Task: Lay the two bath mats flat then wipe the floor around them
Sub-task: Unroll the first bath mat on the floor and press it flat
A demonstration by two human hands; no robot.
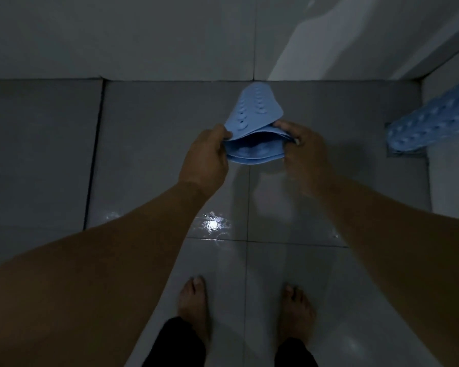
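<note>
Rubber is what the folded blue mat (257, 140) looks like to me: thin, limp and bendy, its far flap curling up to show rows of round suction cups, so I judge it light, floppy and likely slick if wet. The person is holding it in the air over the tiled floor (149, 144), in front of the bare feet (192, 304), and both grips are clenched on it: the left hand (207, 154) is pinching the left edge of the fold, and the right hand (306, 152) is pinching the right edge, thumbs on top. Those two side edges seem the sensible places to hold, since a soft sheet like this would sag or double over if taken by the middle; spreading the hands apart should open the layers. The second blue mat (432, 125) is lying well apart at the right, running slantwise and seemingly resting partly up against the wall (451, 178) there, so it is not flat either. Water is glinting on the floor between the forearms, just ahead of the feet, which I take as a slipping risk for a barefoot person and a reason the cups may grab once pressed down. Nothing else is standing on the tiles where the mat would go; the light is dim, and I am seeing no cloth anywhere.
</note>
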